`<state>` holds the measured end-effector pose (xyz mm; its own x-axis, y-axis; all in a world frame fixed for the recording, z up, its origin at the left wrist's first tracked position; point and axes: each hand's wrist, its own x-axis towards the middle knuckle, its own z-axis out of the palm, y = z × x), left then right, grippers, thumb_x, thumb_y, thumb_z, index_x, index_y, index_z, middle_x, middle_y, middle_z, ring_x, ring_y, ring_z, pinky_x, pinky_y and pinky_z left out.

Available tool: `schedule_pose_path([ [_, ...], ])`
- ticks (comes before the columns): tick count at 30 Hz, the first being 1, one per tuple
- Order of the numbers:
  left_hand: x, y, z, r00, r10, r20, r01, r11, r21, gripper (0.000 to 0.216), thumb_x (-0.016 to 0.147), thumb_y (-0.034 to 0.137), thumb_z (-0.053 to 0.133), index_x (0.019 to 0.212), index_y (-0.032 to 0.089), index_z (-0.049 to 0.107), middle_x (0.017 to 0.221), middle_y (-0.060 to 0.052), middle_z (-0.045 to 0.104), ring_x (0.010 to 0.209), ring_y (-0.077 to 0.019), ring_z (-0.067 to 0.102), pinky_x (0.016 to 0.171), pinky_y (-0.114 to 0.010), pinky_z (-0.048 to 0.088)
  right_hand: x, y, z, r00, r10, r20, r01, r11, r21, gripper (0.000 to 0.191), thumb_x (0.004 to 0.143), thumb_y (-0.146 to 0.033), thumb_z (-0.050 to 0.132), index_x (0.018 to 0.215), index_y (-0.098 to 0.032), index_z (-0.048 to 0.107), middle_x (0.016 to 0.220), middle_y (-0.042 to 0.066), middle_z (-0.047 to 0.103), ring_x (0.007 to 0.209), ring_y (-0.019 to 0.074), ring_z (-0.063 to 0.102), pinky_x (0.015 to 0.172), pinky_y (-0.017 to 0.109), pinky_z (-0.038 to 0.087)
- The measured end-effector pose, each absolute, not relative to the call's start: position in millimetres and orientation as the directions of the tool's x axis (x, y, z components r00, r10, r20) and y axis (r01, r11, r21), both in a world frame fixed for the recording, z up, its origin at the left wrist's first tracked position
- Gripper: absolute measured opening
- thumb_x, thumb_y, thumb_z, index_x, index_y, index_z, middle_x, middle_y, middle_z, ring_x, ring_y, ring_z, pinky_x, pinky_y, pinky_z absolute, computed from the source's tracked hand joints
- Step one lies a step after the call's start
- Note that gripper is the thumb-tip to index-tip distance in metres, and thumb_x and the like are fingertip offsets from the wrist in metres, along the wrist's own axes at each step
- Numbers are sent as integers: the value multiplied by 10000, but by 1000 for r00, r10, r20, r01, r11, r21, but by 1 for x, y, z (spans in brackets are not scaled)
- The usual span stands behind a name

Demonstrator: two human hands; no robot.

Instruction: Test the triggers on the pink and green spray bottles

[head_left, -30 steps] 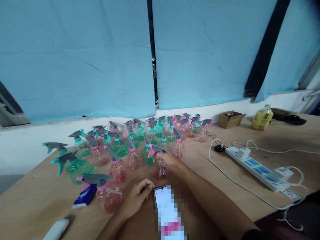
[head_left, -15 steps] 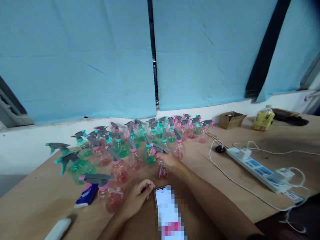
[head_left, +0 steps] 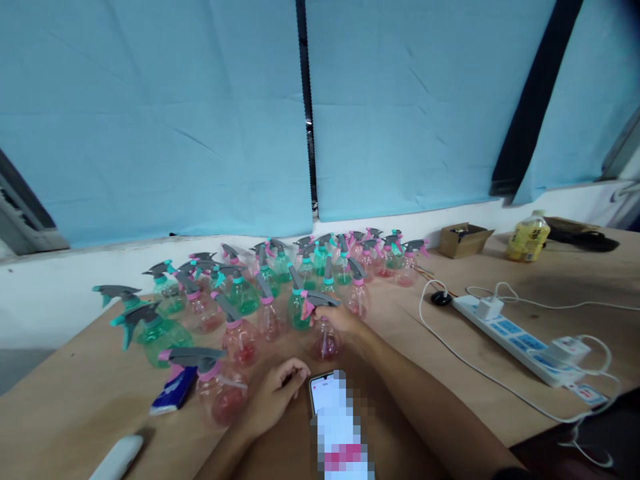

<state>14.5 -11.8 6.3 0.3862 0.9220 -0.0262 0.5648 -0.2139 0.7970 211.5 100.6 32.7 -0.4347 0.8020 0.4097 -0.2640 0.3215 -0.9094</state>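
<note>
Right hand [head_left: 339, 318] gripping pink spray bottle [head_left: 327, 345] at its neck, left hand [head_left: 278, 395] half-curled, empty; leftward swing could topple adjacent green bottle [head_left: 297, 311].

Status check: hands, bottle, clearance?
Right hand gripping pink spray bottle near its top, upright. Left hand loosely curled beside phone, seemingly empty. Green spray bottle close behind its nozzle.

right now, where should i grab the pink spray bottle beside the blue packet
Probably at the pink collar of the spray bottle, coming from the right, where the left hand is: it's narrower than the round body below, while the nozzle and blue packet occupy the left.
</note>
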Motion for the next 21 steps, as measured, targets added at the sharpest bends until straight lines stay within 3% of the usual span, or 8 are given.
schedule_pose_path([
  [4, 14, -13, 7, 380, 925, -17, 568, -219, 793, 405, 956, 537, 411, 901, 207, 639, 658, 44, 501, 661, -147, 487, 634, -235, 353, 212, 103, 33, -474, 788, 392, -284, 285, -916, 160, 590, -171, 503, 673, -192, 639, 640, -10, 625, 594, 141, 575, 561, 245, 399],
  [10, 15, -12, 7, 385, 923, -16, 552, -216, 806, 400, 955, 537, 420, 892, 207, 637, 656, 46, 489, 664, -144, 479, 643, -236, 358, 215, 99, 37, -443, 795, 414, -214, 355, -910, 277, 609, -182, 496, 801, -203, 694, 593, -23, 611, 602, 145, 548, 582, 251, 395],
  [21, 16, -13, 10, 371, 928, -24, 589, -215, 779, 443, 950, 574, 399, 894, 207, 639, 653, 41, 499, 669, -149, 494, 646, -241, 366, 210, 99, 30, -376, 827, 419, -272, 333, -903, 282, 616, -153, 512, 811, -203, 709, 591, -28, 599, 582, 136, 520, 592, 248, 438],
])
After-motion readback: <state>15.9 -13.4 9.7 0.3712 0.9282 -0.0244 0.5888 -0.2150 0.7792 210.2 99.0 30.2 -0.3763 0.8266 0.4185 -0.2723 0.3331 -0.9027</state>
